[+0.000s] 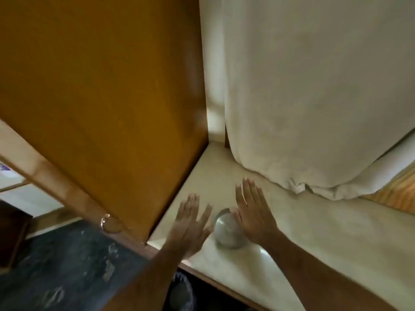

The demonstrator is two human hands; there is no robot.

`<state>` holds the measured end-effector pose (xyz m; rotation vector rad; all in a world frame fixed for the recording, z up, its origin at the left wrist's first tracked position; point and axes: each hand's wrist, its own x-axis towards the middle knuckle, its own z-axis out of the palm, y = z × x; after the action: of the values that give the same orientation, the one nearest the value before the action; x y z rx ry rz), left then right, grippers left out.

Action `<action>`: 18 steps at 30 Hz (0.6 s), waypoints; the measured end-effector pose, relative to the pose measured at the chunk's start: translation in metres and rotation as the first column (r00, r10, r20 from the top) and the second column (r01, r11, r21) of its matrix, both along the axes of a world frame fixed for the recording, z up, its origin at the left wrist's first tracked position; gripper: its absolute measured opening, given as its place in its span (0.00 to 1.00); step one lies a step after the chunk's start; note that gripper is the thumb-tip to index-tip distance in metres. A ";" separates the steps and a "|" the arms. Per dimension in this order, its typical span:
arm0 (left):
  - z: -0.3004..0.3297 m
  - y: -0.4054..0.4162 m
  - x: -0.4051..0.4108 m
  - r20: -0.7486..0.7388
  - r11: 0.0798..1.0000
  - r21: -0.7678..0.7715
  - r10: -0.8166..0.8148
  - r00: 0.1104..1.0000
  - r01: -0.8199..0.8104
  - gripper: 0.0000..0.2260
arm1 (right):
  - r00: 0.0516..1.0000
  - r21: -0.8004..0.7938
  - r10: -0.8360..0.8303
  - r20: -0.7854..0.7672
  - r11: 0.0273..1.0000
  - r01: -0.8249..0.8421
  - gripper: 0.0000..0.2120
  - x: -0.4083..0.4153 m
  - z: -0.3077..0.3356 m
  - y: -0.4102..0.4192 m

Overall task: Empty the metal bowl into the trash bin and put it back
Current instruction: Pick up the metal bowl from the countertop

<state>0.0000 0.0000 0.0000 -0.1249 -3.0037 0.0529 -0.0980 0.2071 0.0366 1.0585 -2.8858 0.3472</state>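
A small metal bowl (226,231) rests on the pale stone counter (314,239), near its front left corner. My right hand (253,209) is flat and spread, its palm edge and thumb against the bowl's right side. My left hand (190,223) hovers just left of the bowl, fingers apart, a little blurred, not touching it. Below the counter edge, between my forearms, the dark round top of a trash bin (182,290) with a bag shows partly. What lies inside the bowl cannot be seen.
An ochre wooden panel (101,97) rises at the left and meets the counter's left edge. A white cloth (314,97) hangs over the counter's back. A dark speckled floor (67,265) lies at the lower left.
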 end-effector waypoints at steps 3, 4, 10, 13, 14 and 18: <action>-0.032 0.014 0.021 0.074 0.998 0.003 -0.063 0.995 0.063 0.29 | 0.996 0.032 -0.016 0.090 0.999 0.014 0.35 0.024 -0.036 0.030; -0.040 0.018 0.029 0.096 0.997 -0.006 -0.077 0.992 0.078 0.29 | 0.995 0.051 -0.021 0.102 0.999 0.016 0.35 0.034 -0.046 0.040; -0.042 0.027 0.030 0.193 0.999 0.042 -0.005 0.981 -0.004 0.27 | 0.983 0.101 0.110 0.145 0.987 -0.125 0.21 0.032 -0.066 0.064; -0.040 0.034 0.030 0.179 0.996 0.090 0.003 0.984 -0.019 0.25 | 0.978 0.066 0.127 0.163 0.988 -0.140 0.12 0.026 -0.063 0.060; -0.039 0.038 0.032 0.157 0.995 0.098 0.006 0.988 -0.021 0.24 | 0.976 0.039 0.138 0.171 0.988 -0.146 0.11 0.024 -0.061 0.058; -0.037 0.042 0.048 0.062 0.986 0.143 0.081 0.995 -0.089 0.24 | 0.947 -0.030 0.244 0.210 0.969 -0.243 0.10 0.023 -0.054 0.044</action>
<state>0.0476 0.0417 -0.0370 0.0171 -3.0543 -0.1635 -0.0754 0.2515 -0.0172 1.4691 -2.9338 0.5065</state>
